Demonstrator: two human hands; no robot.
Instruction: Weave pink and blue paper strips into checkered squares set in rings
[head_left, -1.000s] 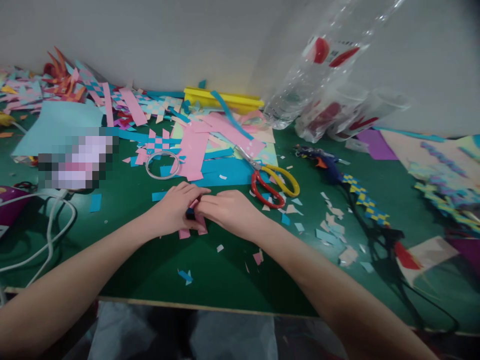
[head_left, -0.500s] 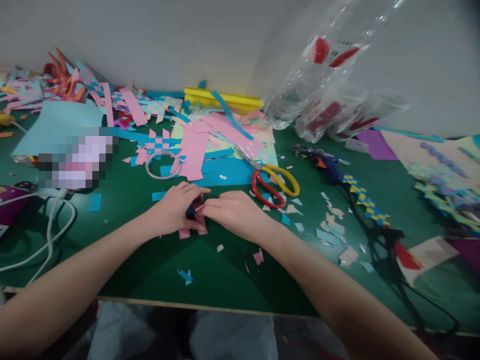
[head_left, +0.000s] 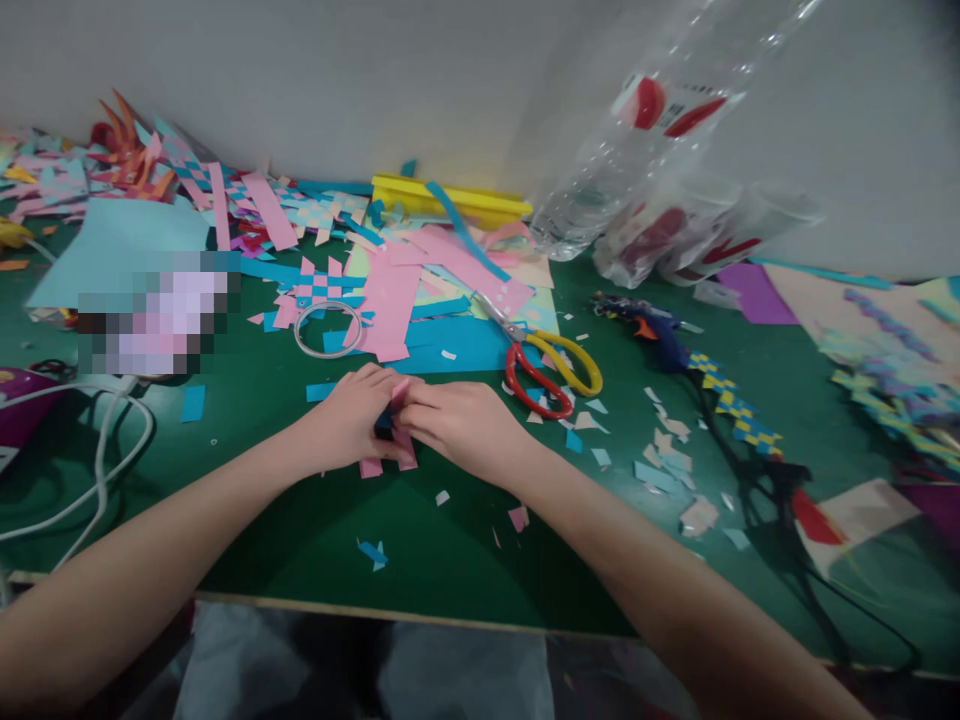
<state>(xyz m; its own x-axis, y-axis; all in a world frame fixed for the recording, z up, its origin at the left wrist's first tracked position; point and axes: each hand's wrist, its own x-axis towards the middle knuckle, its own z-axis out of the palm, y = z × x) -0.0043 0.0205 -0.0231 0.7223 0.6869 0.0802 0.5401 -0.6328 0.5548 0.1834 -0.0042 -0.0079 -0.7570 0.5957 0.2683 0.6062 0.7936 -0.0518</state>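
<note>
My left hand [head_left: 354, 415] is closed around pink paper strips [head_left: 406, 455] whose ends stick out below its fingers, low over the green table. A dark blue part shows in the shaded gap of that hand. My right hand [head_left: 469, 425] meets it from the right, its thumb and fingers pinching the upper end of a pink strip. Most of the held paper is hidden by the fingers. Scissors [head_left: 541, 372] with one red and one yellow handle lie beyond the right hand. Behind the left hand lies a ring-shaped roll [head_left: 301, 340], probably tape.
Pink and blue paper sheets [head_left: 390, 300] lie behind the hands, beside a small woven paper piece [head_left: 319, 287]. A glue gun [head_left: 664, 345] with a dark cord lies right. Plastic-wrapped cups [head_left: 637, 235] lean on the wall. White cables [head_left: 101, 460] loop at left; paper scraps [head_left: 667, 455] are scattered about.
My right hand has turned slightly and its fingers have closed in nearer the left hand. The pink strip's end now points more upward. The left hand keeps its hold.
</note>
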